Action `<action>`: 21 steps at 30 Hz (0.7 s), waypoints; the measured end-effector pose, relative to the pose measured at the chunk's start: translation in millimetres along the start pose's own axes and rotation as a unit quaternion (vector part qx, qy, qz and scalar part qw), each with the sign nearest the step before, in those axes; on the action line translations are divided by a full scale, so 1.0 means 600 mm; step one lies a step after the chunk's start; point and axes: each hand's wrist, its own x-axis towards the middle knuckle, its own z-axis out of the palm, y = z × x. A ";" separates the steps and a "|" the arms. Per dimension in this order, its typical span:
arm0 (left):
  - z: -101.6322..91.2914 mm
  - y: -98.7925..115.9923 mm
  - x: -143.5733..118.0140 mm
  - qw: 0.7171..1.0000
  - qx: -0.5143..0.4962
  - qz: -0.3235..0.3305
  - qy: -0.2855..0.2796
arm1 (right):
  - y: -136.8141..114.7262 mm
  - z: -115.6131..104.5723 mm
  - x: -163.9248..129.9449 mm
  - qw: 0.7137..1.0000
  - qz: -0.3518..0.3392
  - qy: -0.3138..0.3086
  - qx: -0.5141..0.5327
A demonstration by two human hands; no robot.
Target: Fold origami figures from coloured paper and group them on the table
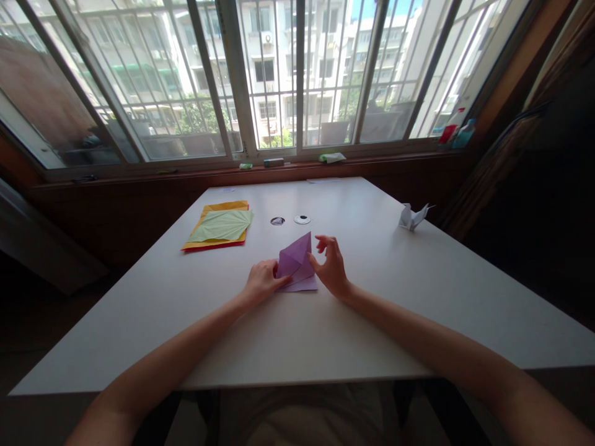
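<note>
A purple sheet of origami paper point(297, 263), partly folded, lies on the white table in front of me. One of its flaps stands raised to a point at the top. My left hand point(264, 282) grips the paper's left edge, thumb on top and fingers curled at the side. Beside the right edge is my right hand point(332, 263), its thumb touching the raised flap. The index and other fingers of that hand are bent and apart from the thumb, with nothing pinched between them.
Yellow, red and creased light-green paper point(218, 226) lies stacked at the left. Two small round pieces point(302, 219) sit beyond the purple paper. A white folded paper crane point(413, 217) stands near the table's point(372, 334) right edge. Small packets point(332, 158) rest on the windowsill.
</note>
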 end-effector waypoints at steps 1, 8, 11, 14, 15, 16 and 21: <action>0.000 0.000 0.000 1.000 0.004 0.002 0.002 | -0.004 -0.001 -0.003 0.999 -0.028 -0.026 0.010; 0.001 0.002 -0.002 1.000 -0.005 -0.005 0.019 | -0.008 0.006 -0.012 0.948 -0.121 -0.293 -0.021; 0.001 0.000 0.002 0.999 -0.038 -0.024 0.012 | -0.003 0.008 -0.009 0.946 -0.116 -0.301 -0.029; 0.002 -0.002 0.005 0.996 -0.092 -0.020 0.000 | 0.001 0.007 -0.008 0.948 -0.111 -0.297 -0.022; 0.003 -0.002 0.004 0.994 -0.110 -0.010 -0.003 | 0.002 0.008 -0.009 0.949 -0.109 -0.294 -0.020; 0.004 -0.001 0.004 0.992 -0.125 0.002 -0.004 | 0.003 0.008 -0.009 0.951 -0.105 -0.290 -0.017; 0.002 0.008 -0.003 0.986 -0.146 0.072 -0.022 | 0.007 0.012 -0.011 0.959 -0.053 -0.280 0.001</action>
